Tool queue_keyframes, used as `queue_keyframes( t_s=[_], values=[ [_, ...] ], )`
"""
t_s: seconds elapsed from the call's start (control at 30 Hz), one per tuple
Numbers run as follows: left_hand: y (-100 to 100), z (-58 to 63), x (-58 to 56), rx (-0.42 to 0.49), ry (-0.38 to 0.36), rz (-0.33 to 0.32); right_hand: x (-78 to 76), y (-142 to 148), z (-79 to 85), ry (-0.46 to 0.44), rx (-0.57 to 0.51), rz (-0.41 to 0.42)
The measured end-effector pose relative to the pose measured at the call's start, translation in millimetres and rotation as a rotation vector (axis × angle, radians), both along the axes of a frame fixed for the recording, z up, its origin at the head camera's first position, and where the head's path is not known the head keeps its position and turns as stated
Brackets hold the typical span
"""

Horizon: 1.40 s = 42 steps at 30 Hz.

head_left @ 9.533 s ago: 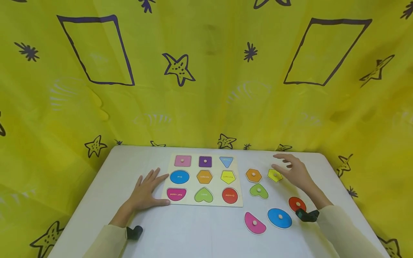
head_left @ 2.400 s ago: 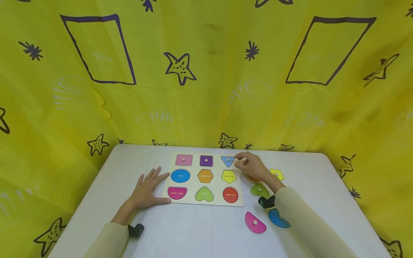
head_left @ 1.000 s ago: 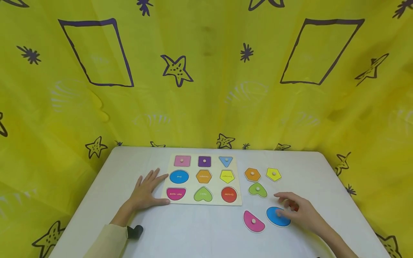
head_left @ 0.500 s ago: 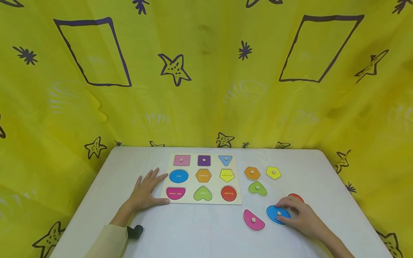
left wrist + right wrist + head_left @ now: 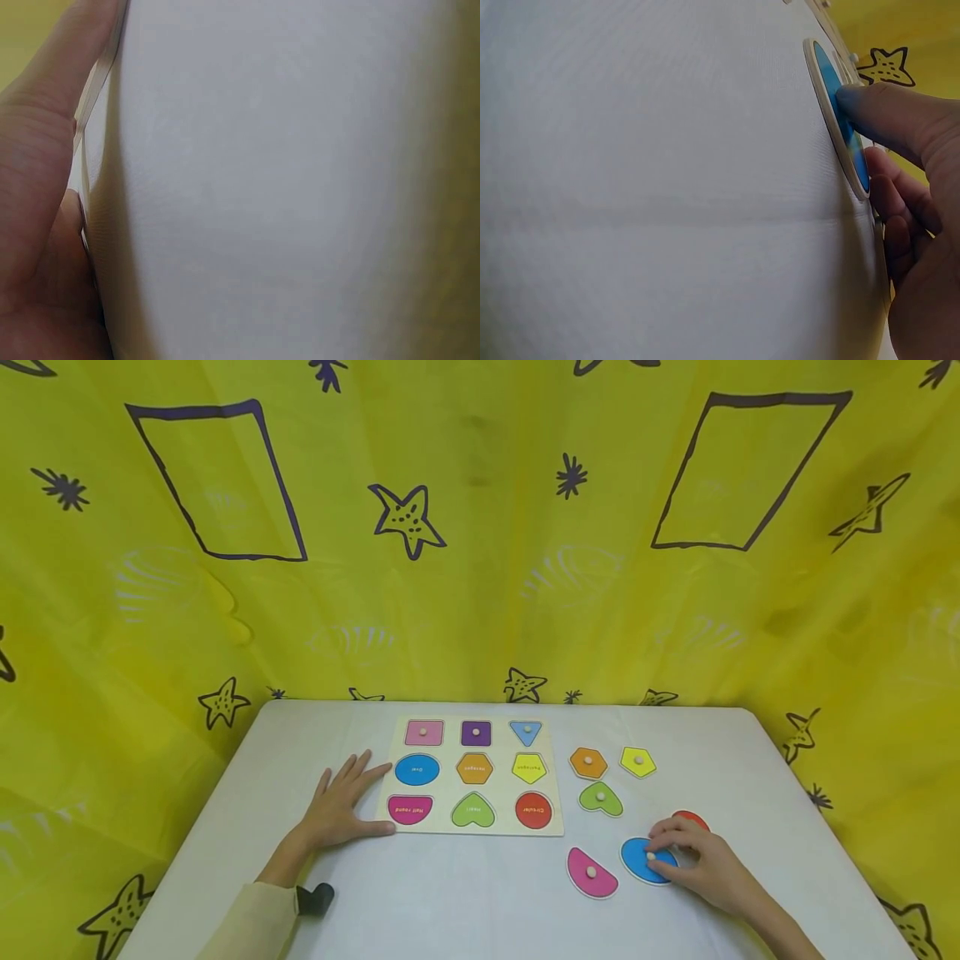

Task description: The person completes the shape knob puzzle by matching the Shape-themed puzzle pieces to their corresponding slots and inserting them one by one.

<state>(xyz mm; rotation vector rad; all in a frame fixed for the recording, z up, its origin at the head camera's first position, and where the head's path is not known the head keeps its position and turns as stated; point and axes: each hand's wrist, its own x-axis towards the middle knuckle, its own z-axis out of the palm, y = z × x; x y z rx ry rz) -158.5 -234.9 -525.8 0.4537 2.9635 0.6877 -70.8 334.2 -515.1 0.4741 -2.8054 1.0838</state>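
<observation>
My right hand (image 5: 705, 860) pinches the small knob of a blue oval puzzle piece (image 5: 636, 858) between thumb and forefinger. The piece lies on the white table, and in the right wrist view my thumb (image 5: 889, 112) reaches over its face. A red round piece (image 5: 692, 818) is partly hidden behind this hand. My left hand (image 5: 335, 810) rests with spread fingers at the left edge of a wooden shape puzzle board (image 5: 442, 789). Pink rectangle, purple square and light blue triangle (image 5: 527, 732) pieces with knobs sit in the board's far row; the other printed recesses show no knobs.
Right of the board lie an orange hexagon (image 5: 588, 768), a yellow pentagon (image 5: 637, 767), a green heart (image 5: 600, 806) and a pink half-round piece (image 5: 587, 877), all knobbed. A yellow curtain (image 5: 480, 568) hangs behind the table's far edge.
A knobbed triangle has come into the board's top-right recess since the oldest frame. My right hand has moved from there to the blue oval, its fingertips closing on the knob. The left hand stays.
</observation>
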Motion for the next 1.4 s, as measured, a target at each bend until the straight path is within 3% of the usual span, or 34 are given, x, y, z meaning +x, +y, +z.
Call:
queue_keyframes(
  t_s=[0.37,0.63,0.77,1.03,1.4],
  values=[
    [1,3.5,2.0,0.009,-0.002,0.0,-0.2,2,0.4,-0.023,-0.042,0.012],
    [2,4.5,2.0,-0.002,-0.009,0.006,-2.7,1,6.2,-0.051,-0.01,0.006],
    [2,5.2,2.0,0.0,-0.013,0.008,-9.9,-1,15.0,-0.081,0.002,-0.007],
    [0,5.3,2.1,0.007,-0.003,0.005,-33.1,-15,26.9,0.021,0.002,0.006],
    [2,9.4,4.0,0.018,-0.015,0.004,-67.4,-51,43.4,0.042,-0.041,0.041]
  ],
)
